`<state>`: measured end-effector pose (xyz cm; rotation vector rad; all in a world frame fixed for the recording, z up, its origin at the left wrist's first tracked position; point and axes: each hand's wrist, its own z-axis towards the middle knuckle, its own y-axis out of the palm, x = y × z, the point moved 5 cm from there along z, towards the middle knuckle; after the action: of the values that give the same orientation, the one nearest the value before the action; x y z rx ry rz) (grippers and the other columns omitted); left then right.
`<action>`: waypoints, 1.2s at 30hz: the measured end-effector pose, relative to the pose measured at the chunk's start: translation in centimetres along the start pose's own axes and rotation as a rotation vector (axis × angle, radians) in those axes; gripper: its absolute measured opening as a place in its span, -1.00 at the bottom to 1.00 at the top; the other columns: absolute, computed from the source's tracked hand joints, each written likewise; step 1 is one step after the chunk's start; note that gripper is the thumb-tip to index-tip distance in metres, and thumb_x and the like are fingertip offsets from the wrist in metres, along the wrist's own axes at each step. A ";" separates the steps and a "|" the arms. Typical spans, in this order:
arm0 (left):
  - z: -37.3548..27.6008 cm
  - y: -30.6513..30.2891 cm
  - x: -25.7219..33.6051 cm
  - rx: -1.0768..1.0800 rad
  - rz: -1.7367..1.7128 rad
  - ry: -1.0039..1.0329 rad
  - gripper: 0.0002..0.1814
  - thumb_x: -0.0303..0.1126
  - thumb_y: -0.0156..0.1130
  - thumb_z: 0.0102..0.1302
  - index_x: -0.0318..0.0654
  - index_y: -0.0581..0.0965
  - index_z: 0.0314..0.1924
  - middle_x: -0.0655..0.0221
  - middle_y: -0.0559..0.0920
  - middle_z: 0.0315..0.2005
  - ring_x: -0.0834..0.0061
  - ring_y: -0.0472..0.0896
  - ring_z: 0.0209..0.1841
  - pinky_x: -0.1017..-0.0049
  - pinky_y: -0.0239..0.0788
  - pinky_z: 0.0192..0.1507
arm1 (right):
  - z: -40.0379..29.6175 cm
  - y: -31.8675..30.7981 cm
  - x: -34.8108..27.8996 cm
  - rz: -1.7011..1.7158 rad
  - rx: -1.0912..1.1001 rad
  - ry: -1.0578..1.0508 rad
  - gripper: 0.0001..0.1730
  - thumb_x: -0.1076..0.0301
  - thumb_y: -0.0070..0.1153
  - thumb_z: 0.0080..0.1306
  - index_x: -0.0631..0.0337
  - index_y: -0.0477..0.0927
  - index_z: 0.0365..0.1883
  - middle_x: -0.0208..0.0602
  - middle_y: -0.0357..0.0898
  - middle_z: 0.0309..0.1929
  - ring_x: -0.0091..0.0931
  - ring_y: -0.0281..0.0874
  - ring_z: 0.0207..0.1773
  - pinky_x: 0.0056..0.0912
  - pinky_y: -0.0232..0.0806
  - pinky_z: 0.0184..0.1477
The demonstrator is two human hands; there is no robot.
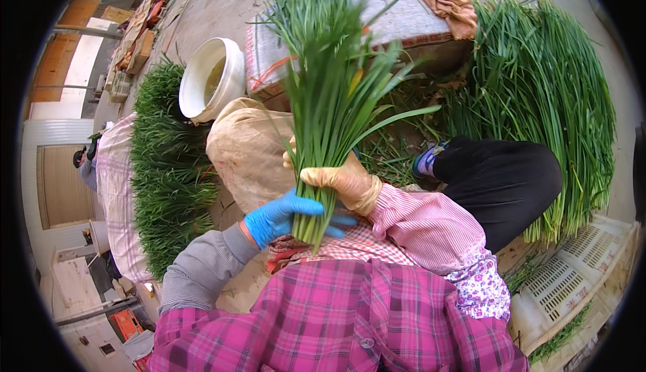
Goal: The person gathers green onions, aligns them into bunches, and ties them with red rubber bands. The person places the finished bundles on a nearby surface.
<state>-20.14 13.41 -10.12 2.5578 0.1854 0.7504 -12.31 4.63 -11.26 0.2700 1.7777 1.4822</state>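
Note:
Both of my hands hold one bunch of long, flat green leaves, likely garlic chives (323, 124), above my lap. My left hand (280, 215), in a blue glove, wraps the pale stem ends low down. Just above it, my right hand (348, 182), in a tan glove, grips the stems with its thumb across the front. Its fingertips show at the bunch's far left side. The leaves fan out away from me, and their upper tips are blurred. One yellow leaf (356, 81) shows among them.
Ahead stands a sack-covered block (388, 16) bearing loose chives (308, 8) and an orange-brown cloth (444, 1). A white bucket (229, 81) and bundled chives (169, 180) are left. Right lie a large chive heap (550, 114) and a plastic crate (565, 281). A person (87, 165) is far left.

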 end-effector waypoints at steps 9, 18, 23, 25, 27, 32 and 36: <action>-6.6 -5.2 0.1 0.352 0.013 0.282 -0.56 -0.34 0.27 0.18 -0.20 0.40 0.06 0.25 0.57 -0.43 0.59 0.45 -0.64 0.61 0.26 -0.68 | 0.7 -4.2 0.1 -0.229 0.282 0.092 -0.47 0.39 0.29 0.14 0.22 0.42 0.08 -0.38 0.53 -0.03 -0.54 0.49 -0.08 -0.43 0.39 -0.12; -7.8 -8.0 -0.2 0.584 -0.073 0.416 -0.72 -0.35 0.19 0.23 -0.25 0.44 -0.08 0.28 0.54 -0.56 0.59 0.41 -0.72 0.63 0.19 -0.75 | 0.6 0.1 -7.2 -1.041 0.366 -0.703 -0.49 0.60 0.11 0.18 0.18 0.43 0.14 -0.29 0.46 0.13 -0.50 0.45 0.08 -0.41 0.32 0.10; -7.1 -7.7 -0.1 0.543 -0.253 0.596 -0.75 -0.37 0.16 0.25 -0.28 0.46 -0.09 0.24 0.56 -0.50 0.55 0.45 -0.70 0.65 0.23 -0.74 | 3.2 6.7 2.4 -1.939 -0.336 -0.556 -0.24 0.04 0.11 0.18 -0.05 0.20 0.34 -0.42 0.21 0.36 -0.36 0.05 0.42 0.08 -0.29 0.38; -7.6 -8.7 -1.0 0.477 -0.379 0.572 -0.70 -0.35 0.10 0.28 -0.32 0.46 -0.02 0.16 0.60 -0.42 0.52 0.46 -0.68 0.64 0.25 -0.72 | 3.2 5.7 5.1 -2.077 -0.334 -0.496 -0.29 -0.02 0.02 0.22 -0.08 0.21 0.33 -0.44 0.22 0.34 -0.39 0.07 0.41 0.14 -0.31 0.36; -7.8 -9.8 -2.7 0.390 -0.478 0.539 -0.65 -0.33 0.08 0.28 -0.34 0.45 0.02 0.12 0.62 -0.37 0.51 0.46 -0.67 0.62 0.26 -0.70 | 2.3 5.1 6.0 -2.077 -0.348 -0.443 -0.30 -0.01 0.01 0.22 -0.08 0.22 0.32 -0.48 0.21 0.35 -0.43 0.05 0.42 0.09 -0.29 0.35; -7.5 -10.7 -4.3 0.405 -0.401 0.577 -0.61 -0.42 0.15 0.17 -0.36 0.45 0.02 0.15 0.64 -0.31 0.49 0.51 -0.62 0.57 0.35 -0.60 | 1.6 4.9 7.2 -2.098 -0.360 -0.431 -0.29 -0.01 0.02 0.22 -0.08 0.22 0.33 -0.50 0.22 0.34 -0.46 0.10 0.39 0.00 -0.25 0.35; -7.8 -10.6 -4.3 0.434 -0.310 0.609 -0.60 -0.48 0.20 0.11 -0.35 0.45 0.00 0.21 0.64 -0.32 0.48 0.56 -0.53 0.54 0.45 -0.48 | 2.1 6.3 6.3 -2.033 -0.390 -0.491 -0.30 -0.01 0.07 0.17 -0.05 0.29 0.28 -0.48 0.30 0.28 -0.44 0.19 0.33 -0.09 -0.14 0.33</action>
<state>-27.94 24.81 -11.39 2.4952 1.0093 1.4645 -17.09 11.86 -8.34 -1.0136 0.5416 0.0946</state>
